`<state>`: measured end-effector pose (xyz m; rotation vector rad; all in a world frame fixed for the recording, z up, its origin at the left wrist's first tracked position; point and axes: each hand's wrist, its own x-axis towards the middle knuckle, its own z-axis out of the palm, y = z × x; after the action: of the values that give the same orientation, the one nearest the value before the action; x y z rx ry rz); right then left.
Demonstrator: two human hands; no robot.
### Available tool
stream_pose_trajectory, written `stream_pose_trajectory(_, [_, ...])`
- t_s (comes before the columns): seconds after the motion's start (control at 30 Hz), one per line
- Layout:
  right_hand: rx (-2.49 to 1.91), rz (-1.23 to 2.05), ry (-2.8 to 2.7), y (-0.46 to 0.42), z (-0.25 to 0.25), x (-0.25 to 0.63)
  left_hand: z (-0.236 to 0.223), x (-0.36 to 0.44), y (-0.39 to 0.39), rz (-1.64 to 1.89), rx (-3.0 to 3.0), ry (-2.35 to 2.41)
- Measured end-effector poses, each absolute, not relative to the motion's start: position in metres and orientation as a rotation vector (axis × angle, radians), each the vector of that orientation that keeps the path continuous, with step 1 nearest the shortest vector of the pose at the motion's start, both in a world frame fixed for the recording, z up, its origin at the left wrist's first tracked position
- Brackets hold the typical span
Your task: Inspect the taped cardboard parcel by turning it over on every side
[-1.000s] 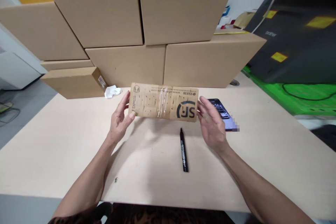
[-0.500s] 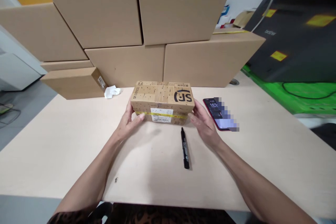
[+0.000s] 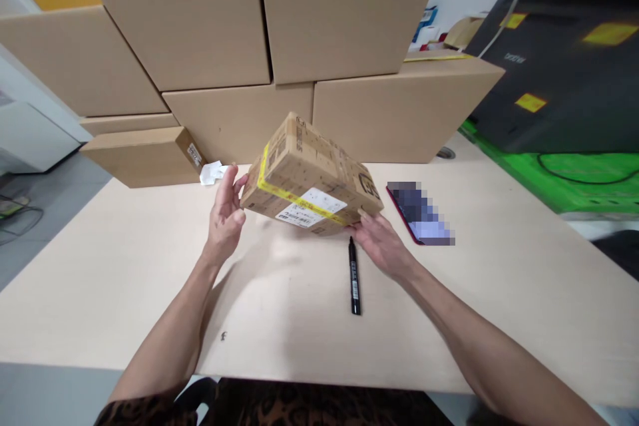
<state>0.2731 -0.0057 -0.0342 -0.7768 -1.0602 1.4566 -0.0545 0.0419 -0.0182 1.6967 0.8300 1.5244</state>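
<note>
1. Near the front edge of the pale counter (image 3: pixel 124 293), a small dark mark (image 3: pixel 223 336) can be seen.
2. A black marker (image 3: pixel 354 279) is laid on the counter, its narrow end pointed away from the person.
3. By the right hand (image 3: pixel 382 243), the parcel's lower right corner is gripped, with the fingers clamped on it.
4. The left hand (image 3: pixel 225 216) is placed at the parcel's left end; its thumb and fingers are spread apart, and how firmly they press cannot be told.
5. The parcel (image 3: pixel 319 173) is held above the counter between both hands, tilted down toward the right. A white label (image 3: pixel 327 201) is crossed by yellow tape (image 3: pixel 287 194).
6. A red-edged phone (image 3: pixel 422 219), partly blurred out, is set to the right of the parcel.
7. Crumpled white paper (image 3: pixel 212 173) is left just beside a flat carton (image 3: pixel 134 158).
8. Behind, large cartons (image 3: pixel 200 20) are stacked.
</note>
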Motion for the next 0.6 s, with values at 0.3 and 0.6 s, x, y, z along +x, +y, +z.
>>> stream_pose_trajectory(0.3, [-0.831, 1.601, -1.075, -0.013, -0.033, 0.270, -0.030, -0.029, 0.037, 1.518, 1.629, 0.698])
stream_pose_trajectory(0.6, [-0.832, 1.495, -1.909, -0.031, -0.022, 0.262, -0.048, -0.006, 0.026, 1.262, 1.367, 0.783])
